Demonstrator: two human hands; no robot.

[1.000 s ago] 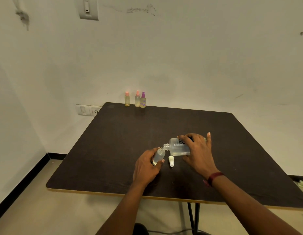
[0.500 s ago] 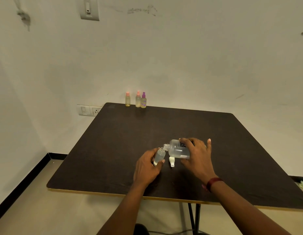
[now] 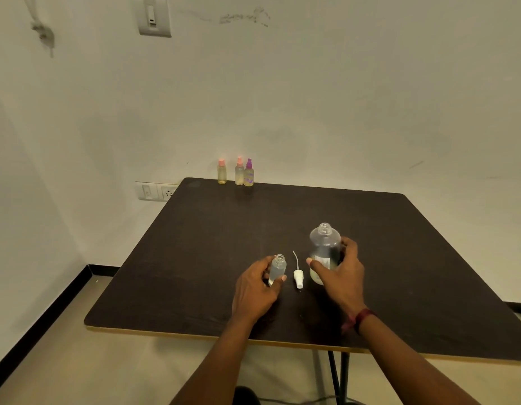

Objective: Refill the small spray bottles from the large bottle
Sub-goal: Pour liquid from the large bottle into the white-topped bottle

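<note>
My left hand grips a small clear spray bottle that stands upright with its neck uncapped on the dark table. To its right, my right hand holds the large clear bottle upright, its mouth uncovered and pointing up. Between the two bottles lies a white spray pump cap with its thin dip tube pointing away from me.
Three small spray bottles stand at the table's far edge against the wall: two with pink caps and one with a purple cap. A wall socket sits left of the table.
The large bottle was tipped sideways with its mouth over the small bottle; my right hand has turned it upright and drawn it to the right. My left hand stayed on the small bottle.
</note>
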